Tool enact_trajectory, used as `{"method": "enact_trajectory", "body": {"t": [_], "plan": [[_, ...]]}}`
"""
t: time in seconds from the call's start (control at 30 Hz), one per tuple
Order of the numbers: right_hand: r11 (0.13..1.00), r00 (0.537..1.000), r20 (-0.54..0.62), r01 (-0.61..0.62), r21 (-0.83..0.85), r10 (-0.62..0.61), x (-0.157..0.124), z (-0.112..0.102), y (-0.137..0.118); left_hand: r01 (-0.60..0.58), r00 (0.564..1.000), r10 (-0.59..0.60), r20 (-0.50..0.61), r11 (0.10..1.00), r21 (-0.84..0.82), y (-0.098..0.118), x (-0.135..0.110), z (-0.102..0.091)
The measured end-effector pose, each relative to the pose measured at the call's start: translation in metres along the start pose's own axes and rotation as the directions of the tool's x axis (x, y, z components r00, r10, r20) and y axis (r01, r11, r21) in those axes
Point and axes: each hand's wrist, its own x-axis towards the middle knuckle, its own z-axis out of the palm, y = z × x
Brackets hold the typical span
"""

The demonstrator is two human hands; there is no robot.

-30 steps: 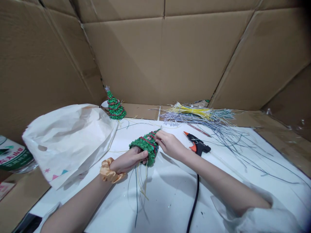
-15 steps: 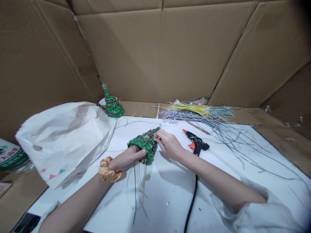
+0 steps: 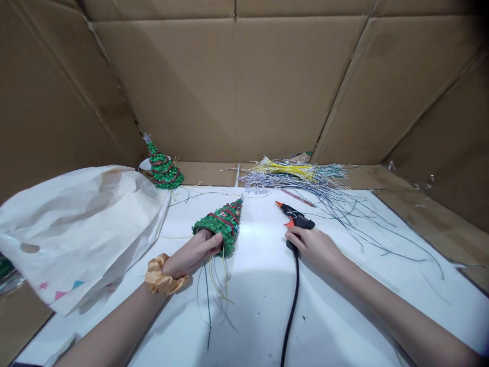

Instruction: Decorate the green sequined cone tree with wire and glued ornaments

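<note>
My left hand (image 3: 194, 251), with a gold scrunchie at the wrist, holds a small green sequined tree (image 3: 220, 223) by its open base; red trim rings it, and loose wire ends hang from the bottom. The tree lies tilted, tip pointing up and right. My right hand (image 3: 312, 246) rests on the handle of a black glue gun (image 3: 295, 221) with an orange tip, lying on the white table (image 3: 252, 311). Its fingers are wrapping the handle; whether they are closed on it is unclear.
A finished green tree (image 3: 162, 166) stands at the back left. A large white paper bag (image 3: 82, 221) lies at the left. Bundles of yellow, silver and blue wires (image 3: 305, 176) spread across the back right. The gun's black cord (image 3: 291, 311) runs toward me. Cardboard walls enclose the table.
My right hand left the tree's tip and moved right to the glue gun's handle. My left hand keeps hold of the tree. The camera swung right.
</note>
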Motion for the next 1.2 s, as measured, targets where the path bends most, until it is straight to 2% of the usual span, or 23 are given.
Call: {"method": "enact_trajectory", "body": {"t": [0.1, 0.2, 0.27, 0.33, 0.43, 0.5, 0.63, 0.77, 0.83, 1.0, 1.13, 1.2], "plan": [[0.992, 0.996, -0.069, -0.041, 0.12, 0.05, -0.005, 0.008, 0.001, 0.02, 1.0, -0.021, -0.023, 1.0, -0.012, -0.002, 0.0, -0.002], [0.911, 0.989, -0.13, -0.016, 0.413, 0.076, -0.007, 0.015, 0.001, 0.04, 0.999, -0.04, -0.034, 0.999, 0.0, -0.003, -0.001, -0.004], [0.774, 0.976, -0.194, 0.045, 0.632, 0.102, -0.007, 0.021, 0.001, 0.046, 0.998, -0.046, -0.042, 0.999, 0.009, -0.003, -0.001, -0.004], [0.597, 0.951, -0.268, 0.127, 0.792, 0.153, -0.006, 0.027, -0.002, 0.037, 0.998, -0.037, -0.058, 0.999, -0.001, -0.003, -0.001, -0.003], [0.375, 0.933, -0.296, 0.204, 0.904, 0.205, -0.004, 0.032, -0.006, 0.02, 0.997, -0.022, -0.069, 1.0, -0.022, -0.001, 0.0, -0.001], [0.302, 0.931, -0.29, 0.217, 0.928, 0.222, -0.004, 0.035, -0.009, 0.022, 0.997, -0.024, -0.067, 0.999, -0.028, 0.0, 0.0, 0.001], [0.336, 0.914, -0.316, 0.222, 0.915, 0.256, -0.008, 0.039, -0.011, 0.031, 0.998, -0.034, -0.061, 0.998, -0.049, -0.001, 0.0, -0.001], [0.347, 0.979, -0.167, 0.119, 0.93, 0.113, -0.014, 0.038, -0.012, 0.041, 0.998, -0.045, -0.054, 0.996, -0.077, -0.004, 0.001, -0.004], [0.333, 0.994, -0.1, 0.077, 0.94, 0.054, -0.016, 0.036, -0.014, 0.044, 0.997, -0.049, -0.052, 0.995, -0.085, -0.004, 0.001, -0.004], [0.193, 0.999, -0.04, 0.045, 0.98, -0.031, -0.016, 0.03, -0.023, 0.041, 0.997, -0.047, -0.056, 0.992, -0.116, -0.002, 0.001, -0.003], [0.129, 0.989, 0.043, -0.024, 0.991, -0.142, -0.009, 0.025, -0.027, 0.04, 0.997, -0.05, -0.064, 0.989, -0.14, -0.003, 0.0, -0.003], [0.107, 0.981, 0.036, -0.016, 0.994, -0.189, -0.004, 0.023, -0.025, 0.036, 0.997, -0.045, -0.064, 0.99, -0.137, -0.004, 0.001, -0.003]]}}
